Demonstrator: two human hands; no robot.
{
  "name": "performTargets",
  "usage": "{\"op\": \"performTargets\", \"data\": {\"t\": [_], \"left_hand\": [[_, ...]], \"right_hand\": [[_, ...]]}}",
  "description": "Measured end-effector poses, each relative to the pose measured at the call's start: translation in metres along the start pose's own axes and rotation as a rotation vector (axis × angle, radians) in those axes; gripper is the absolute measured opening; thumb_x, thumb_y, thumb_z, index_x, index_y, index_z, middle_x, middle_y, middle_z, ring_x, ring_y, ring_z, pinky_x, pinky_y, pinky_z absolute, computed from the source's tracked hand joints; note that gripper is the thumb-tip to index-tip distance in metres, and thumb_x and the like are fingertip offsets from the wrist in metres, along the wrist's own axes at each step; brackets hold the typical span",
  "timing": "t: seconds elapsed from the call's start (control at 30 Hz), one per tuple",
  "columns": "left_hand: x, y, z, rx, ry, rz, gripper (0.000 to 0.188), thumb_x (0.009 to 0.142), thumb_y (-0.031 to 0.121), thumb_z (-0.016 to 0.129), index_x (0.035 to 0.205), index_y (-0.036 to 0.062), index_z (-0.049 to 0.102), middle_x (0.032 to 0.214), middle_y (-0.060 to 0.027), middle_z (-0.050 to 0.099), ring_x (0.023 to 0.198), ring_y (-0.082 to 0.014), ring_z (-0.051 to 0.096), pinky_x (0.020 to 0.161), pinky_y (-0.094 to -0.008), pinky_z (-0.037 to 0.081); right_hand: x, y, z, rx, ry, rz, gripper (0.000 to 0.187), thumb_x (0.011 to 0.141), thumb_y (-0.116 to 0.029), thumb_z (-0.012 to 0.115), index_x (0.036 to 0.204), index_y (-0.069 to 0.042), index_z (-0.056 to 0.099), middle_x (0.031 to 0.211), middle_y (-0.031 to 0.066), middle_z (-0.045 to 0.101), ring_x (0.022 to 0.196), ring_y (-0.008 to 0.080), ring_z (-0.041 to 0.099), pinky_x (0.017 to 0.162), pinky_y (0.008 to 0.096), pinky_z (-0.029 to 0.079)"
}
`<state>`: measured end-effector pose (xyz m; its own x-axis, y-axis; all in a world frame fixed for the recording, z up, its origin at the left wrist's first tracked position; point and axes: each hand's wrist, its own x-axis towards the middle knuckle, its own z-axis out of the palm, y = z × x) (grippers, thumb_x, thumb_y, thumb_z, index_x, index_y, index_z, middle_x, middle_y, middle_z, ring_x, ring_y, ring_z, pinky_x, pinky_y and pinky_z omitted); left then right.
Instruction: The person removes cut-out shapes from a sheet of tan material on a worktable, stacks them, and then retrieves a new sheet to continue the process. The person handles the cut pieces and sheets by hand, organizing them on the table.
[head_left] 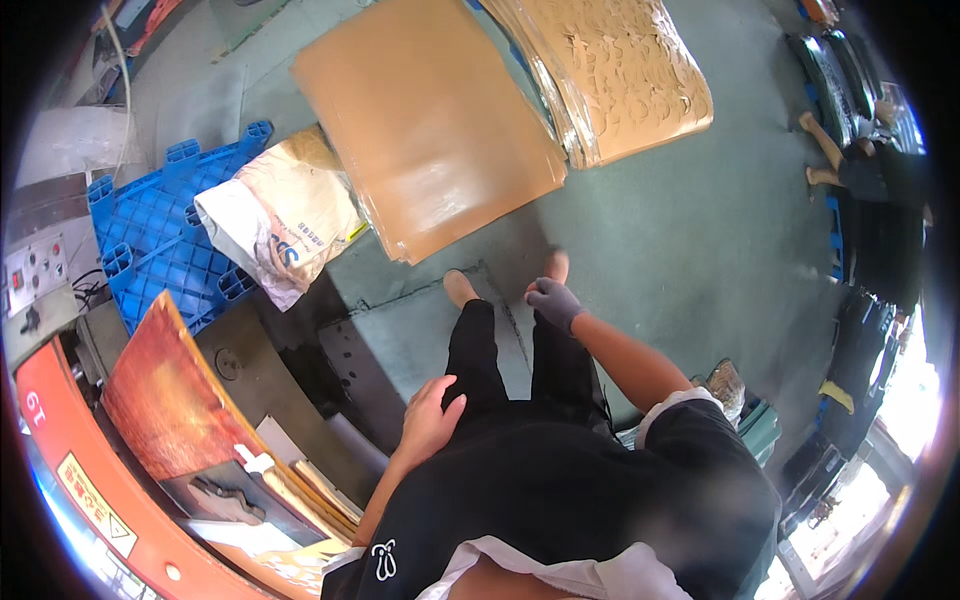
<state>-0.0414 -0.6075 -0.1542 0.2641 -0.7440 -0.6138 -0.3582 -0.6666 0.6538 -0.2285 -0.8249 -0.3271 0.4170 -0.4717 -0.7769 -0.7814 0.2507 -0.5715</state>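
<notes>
My left hand (432, 418) is bare and hangs beside my left thigh, thumb and fingers apart, with nothing in it. A grey glove covers my right hand (553, 304), held in front of my right leg. Its fingers are curled together; whether anything small is between them I cannot make out. Ahead of my feet lies a large stack of brown sheets (430, 120). Behind it to the right is a second stack of brown sheets (630, 75), with rows of curved cuts across its top.
A blue plastic pallet (160, 235) lies at the left, with a crumpled white sack (295, 215) against it. An orange machine panel (110, 480) and leaning boards (185, 385) stand at the near left. Another person (870, 170) is at the far right by dark stacked items.
</notes>
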Motion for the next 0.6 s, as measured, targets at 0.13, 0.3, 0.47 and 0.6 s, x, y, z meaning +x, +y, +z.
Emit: {"op": "performTargets", "data": {"t": [0.13, 0.3, 0.47, 0.6], "left_hand": [[0.053, -0.038, 0.029, 0.047, -0.066, -0.168, 0.043, 0.083, 0.025, 0.060, 0.118, 0.0019, 0.051, 0.118, -0.0180, 0.054, 0.110, -0.0348, 0.051, 0.092, -0.0399, 0.042], [0.108, -0.058, 0.115, 0.113, -0.306, -0.523, 0.078, 0.078, 0.043, 0.064, 0.138, 0.0090, 0.029, 0.144, -0.0211, 0.025, 0.129, -0.0386, 0.031, 0.100, -0.0523, 0.033], [0.127, -0.035, 0.174, 0.298, -0.357, -0.548, 0.093, 0.072, 0.052, 0.066, 0.143, 0.0139, 0.019, 0.147, -0.0267, 0.005, 0.129, -0.0527, 0.018, 0.095, -0.0638, 0.029], [0.140, -0.021, 0.190, 0.333, -0.361, -0.570, 0.095, 0.069, 0.055, 0.068, 0.142, 0.0150, 0.022, 0.144, -0.0290, 0.008, 0.127, -0.0550, 0.019, 0.092, -0.0667, 0.030]], "right_hand": [[0.083, 0.024, -0.037, -0.063, 0.031, 0.128, 0.022, 0.081, -0.027, 0.060, 0.085, -0.005, 0.061, 0.078, 0.0088, 0.062, 0.076, 0.0188, 0.060, 0.072, 0.0316, 0.047], [0.198, 0.051, -0.089, -0.286, 0.078, 0.238, 0.035, 0.077, -0.033, 0.060, 0.096, -0.004, 0.061, 0.095, 0.0187, 0.064, 0.095, 0.0316, 0.061, 0.084, 0.0374, 0.046], [0.285, 0.072, -0.119, -0.312, 0.144, 0.250, 0.048, 0.073, -0.036, 0.061, 0.105, 0.000, 0.058, 0.105, 0.0250, 0.061, 0.104, 0.0380, 0.056, 0.088, 0.0412, 0.044], [0.341, 0.084, -0.126, -0.301, 0.114, 0.275, 0.053, 0.071, -0.037, 0.061, 0.109, 0.000, 0.056, 0.115, 0.0234, 0.057, 0.109, 0.0361, 0.054, 0.093, 0.0383, 0.042]]}}
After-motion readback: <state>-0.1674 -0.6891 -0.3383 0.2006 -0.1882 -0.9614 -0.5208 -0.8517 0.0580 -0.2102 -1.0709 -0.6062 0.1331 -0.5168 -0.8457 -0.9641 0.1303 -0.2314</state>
